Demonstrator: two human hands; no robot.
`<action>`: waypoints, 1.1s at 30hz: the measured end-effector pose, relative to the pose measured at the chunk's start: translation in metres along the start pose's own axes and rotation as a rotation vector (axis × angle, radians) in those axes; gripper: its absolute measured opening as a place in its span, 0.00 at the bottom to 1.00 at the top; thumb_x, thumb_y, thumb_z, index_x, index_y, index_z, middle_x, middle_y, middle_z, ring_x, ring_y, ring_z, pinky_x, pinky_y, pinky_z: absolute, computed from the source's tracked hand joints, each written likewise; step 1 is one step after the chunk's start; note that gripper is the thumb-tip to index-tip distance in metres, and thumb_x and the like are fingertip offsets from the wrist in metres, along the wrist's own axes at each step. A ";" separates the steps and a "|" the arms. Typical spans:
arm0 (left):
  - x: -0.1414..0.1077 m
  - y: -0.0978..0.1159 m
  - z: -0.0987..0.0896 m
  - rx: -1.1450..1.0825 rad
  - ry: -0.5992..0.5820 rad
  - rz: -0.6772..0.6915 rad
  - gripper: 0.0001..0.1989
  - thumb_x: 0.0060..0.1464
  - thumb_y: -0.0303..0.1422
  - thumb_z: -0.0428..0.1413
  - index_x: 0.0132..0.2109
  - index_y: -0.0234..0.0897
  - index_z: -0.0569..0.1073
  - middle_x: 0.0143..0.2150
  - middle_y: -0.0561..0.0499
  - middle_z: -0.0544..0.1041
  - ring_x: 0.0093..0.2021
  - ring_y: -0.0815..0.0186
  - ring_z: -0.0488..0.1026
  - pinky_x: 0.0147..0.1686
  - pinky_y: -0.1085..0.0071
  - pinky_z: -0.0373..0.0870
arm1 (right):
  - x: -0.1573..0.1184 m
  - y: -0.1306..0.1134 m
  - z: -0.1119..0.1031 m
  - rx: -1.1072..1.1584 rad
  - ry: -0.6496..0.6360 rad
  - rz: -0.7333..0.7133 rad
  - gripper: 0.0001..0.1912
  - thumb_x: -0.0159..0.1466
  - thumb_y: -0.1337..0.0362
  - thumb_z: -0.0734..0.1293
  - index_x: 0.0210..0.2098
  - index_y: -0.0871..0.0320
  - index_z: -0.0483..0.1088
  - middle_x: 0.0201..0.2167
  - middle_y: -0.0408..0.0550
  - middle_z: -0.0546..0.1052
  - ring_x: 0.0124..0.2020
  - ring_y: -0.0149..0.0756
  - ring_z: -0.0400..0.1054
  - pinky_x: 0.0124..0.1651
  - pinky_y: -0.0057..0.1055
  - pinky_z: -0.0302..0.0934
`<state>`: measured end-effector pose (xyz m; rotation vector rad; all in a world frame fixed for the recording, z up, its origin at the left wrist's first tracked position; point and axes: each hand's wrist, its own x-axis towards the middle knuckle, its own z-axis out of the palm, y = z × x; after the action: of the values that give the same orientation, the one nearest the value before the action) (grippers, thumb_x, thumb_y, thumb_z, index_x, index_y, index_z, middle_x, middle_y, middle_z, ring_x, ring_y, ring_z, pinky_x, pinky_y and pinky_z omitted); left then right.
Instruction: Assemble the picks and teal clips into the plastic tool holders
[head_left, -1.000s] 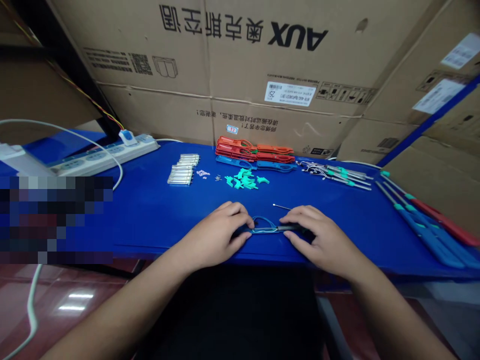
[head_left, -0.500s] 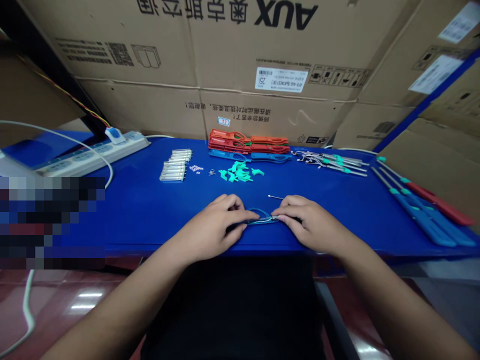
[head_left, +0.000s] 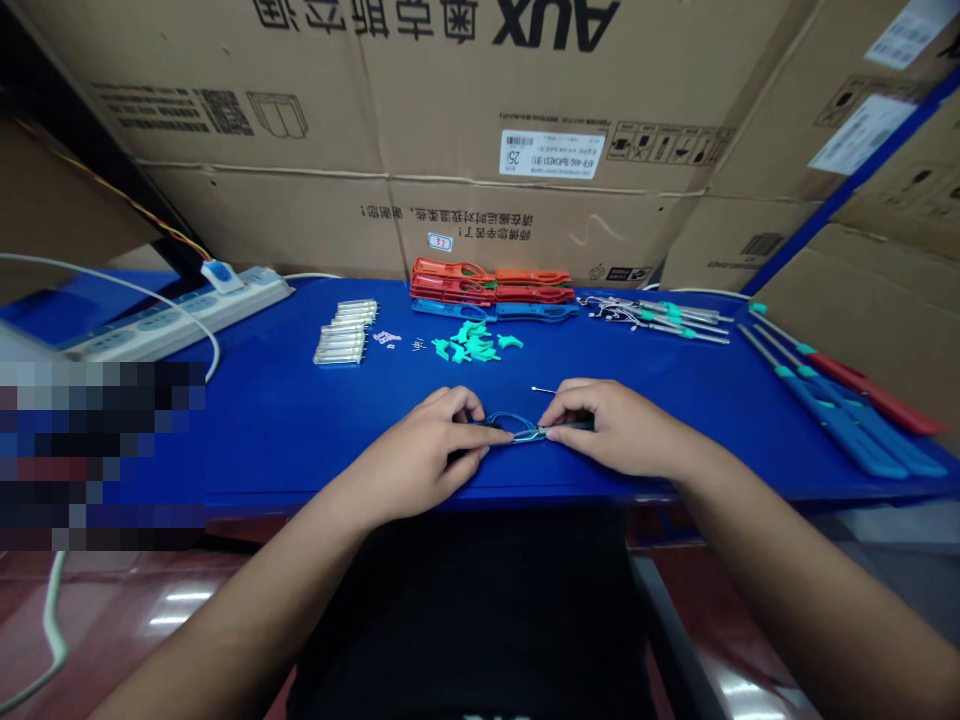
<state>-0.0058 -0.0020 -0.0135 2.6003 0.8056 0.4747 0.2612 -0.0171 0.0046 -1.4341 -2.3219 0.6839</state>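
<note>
A blue plastic handle shell (head_left: 510, 418) with a looped opening lies low over the table between my hands. My left hand (head_left: 431, 440) is closed on its left end, index finger stretched along the near edge. At the shell's right end, my right hand (head_left: 611, 425) pinches a small greyish metallic part (head_left: 541, 430), mostly covered by the fingers. A dark length shows under the right palm; its kind is unclear. Just behind the right fingertips sticks out a thin wire with a white tip (head_left: 543, 390). Pale strands run inside the shell.
Behind my hands lie green plastic pieces (head_left: 472, 344), stacked red and blue handle shells (head_left: 491, 290), clear tubes (head_left: 341, 340) and metal rods with wires (head_left: 667, 318). Rods with blue handles (head_left: 862, 430) lie right. A power strip (head_left: 187, 315) is left; cardboard (head_left: 315, 220) stands behind.
My right fingers have shifted slightly left along the shell, and the palm has lifted, exposing a dark length underneath. My left index finger reaches farther right. The view has tilted slightly.
</note>
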 end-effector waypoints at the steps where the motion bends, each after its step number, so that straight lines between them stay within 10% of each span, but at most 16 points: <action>1: 0.000 0.000 0.000 -0.001 0.002 0.002 0.18 0.64 0.29 0.51 0.57 0.50 0.76 0.49 0.46 0.69 0.51 0.61 0.67 0.53 0.60 0.68 | 0.002 -0.001 -0.002 -0.014 -0.028 -0.001 0.05 0.63 0.66 0.68 0.37 0.55 0.78 0.37 0.46 0.77 0.37 0.34 0.72 0.42 0.32 0.64; 11: 0.000 0.000 0.000 -0.010 0.018 0.017 0.18 0.64 0.29 0.51 0.57 0.50 0.76 0.49 0.46 0.69 0.50 0.61 0.68 0.52 0.60 0.69 | 0.018 -0.005 -0.015 -0.145 -0.220 -0.064 0.03 0.61 0.69 0.70 0.34 0.55 0.76 0.34 0.43 0.76 0.33 0.32 0.68 0.35 0.29 0.59; 23: 0.000 0.003 -0.001 -0.044 0.047 0.000 0.11 0.64 0.30 0.52 0.48 0.41 0.76 0.47 0.46 0.71 0.49 0.60 0.68 0.52 0.60 0.68 | -0.002 0.016 -0.004 -0.250 -0.090 -0.393 0.15 0.72 0.66 0.59 0.50 0.52 0.75 0.39 0.49 0.74 0.42 0.37 0.68 0.44 0.34 0.62; 33: -0.001 0.001 0.001 -0.053 0.085 0.012 0.09 0.63 0.29 0.53 0.47 0.40 0.76 0.46 0.48 0.74 0.49 0.62 0.71 0.53 0.60 0.68 | -0.012 -0.024 0.023 -0.493 0.064 -0.230 0.10 0.70 0.67 0.59 0.38 0.60 0.73 0.40 0.53 0.73 0.41 0.42 0.65 0.45 0.42 0.61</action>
<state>-0.0056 -0.0036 -0.0145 2.5526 0.7941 0.6055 0.2368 -0.0422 -0.0019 -1.3068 -2.6619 -0.0052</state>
